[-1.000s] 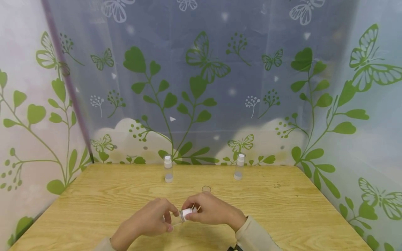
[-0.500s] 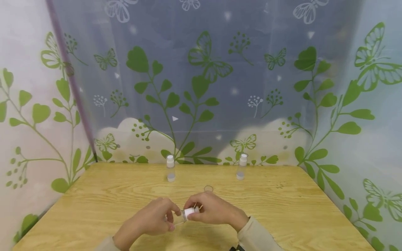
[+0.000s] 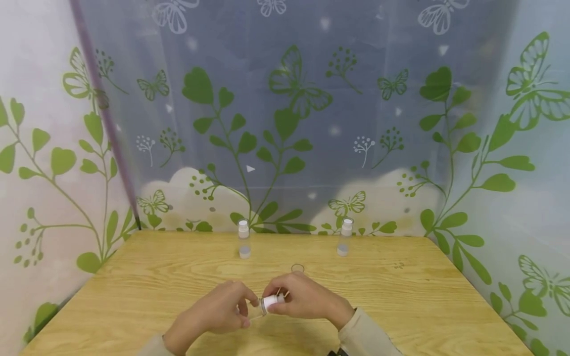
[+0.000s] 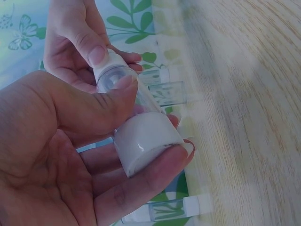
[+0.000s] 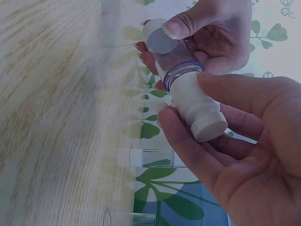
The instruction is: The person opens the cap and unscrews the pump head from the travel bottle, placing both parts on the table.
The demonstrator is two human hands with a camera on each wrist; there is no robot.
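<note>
A small clear bottle with a white base [image 4: 146, 139] and a white pump top [image 5: 193, 96] is held tilted between both hands above the table. My left hand [image 3: 224, 306] grips the base end, thumb on the clear wall and fingers curled beneath. At the other end, my right hand [image 3: 305, 296] pinches the white top between thumb and fingers. A threaded neck with a clear rim [image 5: 183, 70] shows between the top and the clear body in the right wrist view. In the head view, the fingers cover much of the bottle.
Two similar clear bottles with white tops stand upright near the table's back edge, a left bottle [image 3: 244, 240] and a right bottle [image 3: 344, 238]. A clear round rim [image 3: 297, 268] shows just beyond my right hand. Patterned curtains [image 3: 285, 148] enclose the wooden table [image 3: 156, 277].
The whole scene shifts slightly rightward in the head view. Both hands keep their hold on the bottle, with hardly any movement relative to the table.
</note>
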